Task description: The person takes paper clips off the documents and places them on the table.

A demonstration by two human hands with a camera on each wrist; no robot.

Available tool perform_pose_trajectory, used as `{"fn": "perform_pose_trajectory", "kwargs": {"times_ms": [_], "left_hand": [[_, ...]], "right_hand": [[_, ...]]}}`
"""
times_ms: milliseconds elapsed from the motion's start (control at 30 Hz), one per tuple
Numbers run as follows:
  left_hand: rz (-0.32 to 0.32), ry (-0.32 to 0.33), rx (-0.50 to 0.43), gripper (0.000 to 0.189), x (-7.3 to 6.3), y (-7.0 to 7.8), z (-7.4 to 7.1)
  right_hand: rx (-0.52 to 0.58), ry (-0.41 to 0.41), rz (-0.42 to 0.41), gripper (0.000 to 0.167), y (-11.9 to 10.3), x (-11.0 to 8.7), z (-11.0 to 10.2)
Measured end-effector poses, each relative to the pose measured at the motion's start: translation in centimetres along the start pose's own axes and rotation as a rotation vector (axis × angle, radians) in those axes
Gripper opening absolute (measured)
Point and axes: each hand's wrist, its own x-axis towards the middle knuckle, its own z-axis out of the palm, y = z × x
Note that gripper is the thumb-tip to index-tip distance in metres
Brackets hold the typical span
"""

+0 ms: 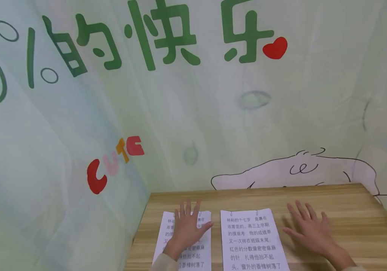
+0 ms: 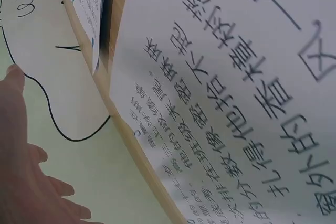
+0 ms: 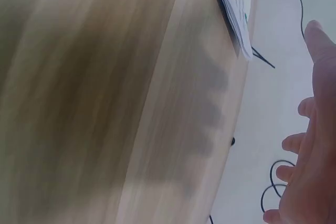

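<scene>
Right pad (image 1: 252, 241): white paper, oblong, black print; lies on the table (image 1: 342, 199), text facing the near side, presumably for legibility.
Left pad (image 1: 196, 253): similar; left of right pad, apart, probably to keep both pages visible.
Rings (image 1: 256, 213): small loops, right pad's top edge, seemingly binding leaves.
Left hand (image 1: 187, 229): left of right pad, above left pad; fingers splayed, grasping nothing.
Right hand (image 1: 310, 230): right of right pad, above streaked woodgrain; fingers splayed, empty.
Curtain (image 1: 196, 113): creased, behind right pad.
</scene>
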Motion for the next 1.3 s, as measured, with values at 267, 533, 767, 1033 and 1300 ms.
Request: {"fn": "perform_pose_trajectory", "kwargs": {"times_ms": [267, 533, 767, 1033, 1300], "left_hand": [[0.073, -0.066, -0.02, 0.101, 1.8, 3.0, 1.7], [0.081, -0.139, -0.044, 0.102, 3.8, 5.2, 3.1], [0.101, -0.222, -0.025, 0.092, 3.9, 6.2, 4.8], [0.092, -0.238, 0.019, 0.098, 5.0, 7.4, 5.0], [0.068, -0.246, 0.07, 0.106, 5.9, 7.8, 5.7]], "right_hand": [[0.074, -0.004, -0.056, 0.088, -1.3, 2.7, 1.3], [0.108, -0.012, -0.099, 0.085, -2.2, 5.4, 3.1], [0.063, -0.005, -0.126, 0.069, -3.3, 5.8, 5.1], [0.046, -0.047, -0.097, 0.045, -4.1, 7.9, 6.6], [0.045, -0.065, -0.106, 0.027, -4.7, 8.7, 7.2]]}}
